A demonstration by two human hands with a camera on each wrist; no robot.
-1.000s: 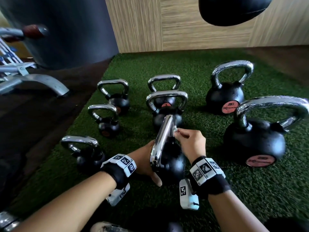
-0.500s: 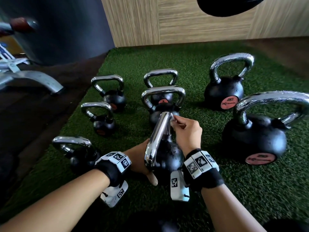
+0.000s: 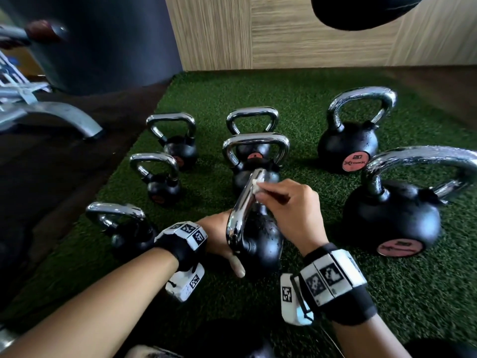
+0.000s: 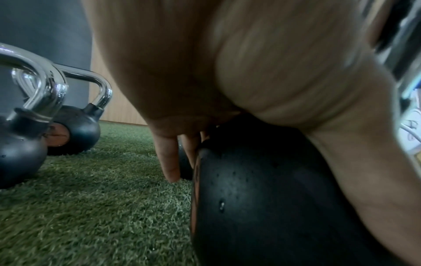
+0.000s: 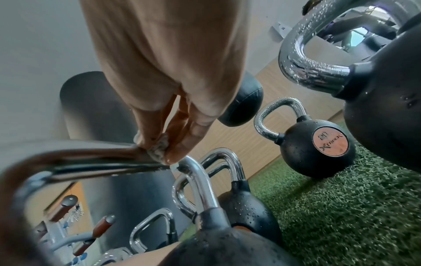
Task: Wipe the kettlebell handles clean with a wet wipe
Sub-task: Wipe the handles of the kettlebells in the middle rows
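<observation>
Now: wipe at far end of near kettlebell's handle

Right hand (image 3: 291,210) pinches a small white wet wipe (image 3: 258,184) between thumb and fingertips, wipe pressed against the chrome handle (image 3: 244,202) of the nearest kettlebell (image 3: 260,244). Contact is at the handle's far, upper end. Right wrist view confirms: crumpled wipe (image 5: 157,151) squeezed on the bar, fingers (image 5: 182,142) closed around it.

Left hand (image 3: 219,236) braces the kettlebell's black body from its left side. Thumb lies straight along the near face, pointing down toward the turf. Left wrist view: palm (image 4: 250,72) over the top of the ball (image 4: 273,207), fingers extended downward along its far side, not curled. Hand flat and spread on the weight.

Kettlebell stands on green turf mat (image 3: 387,293), handle edge-on to the head camera. Water droplets on its body.

Surroundings: seven more kettlebells on the mat. Largest (image 3: 392,218) to the right, a marked "20" one (image 3: 348,143) behind it, both handles beaded with droplets. Grey bench leg (image 3: 64,117) on dark floor, left.
</observation>
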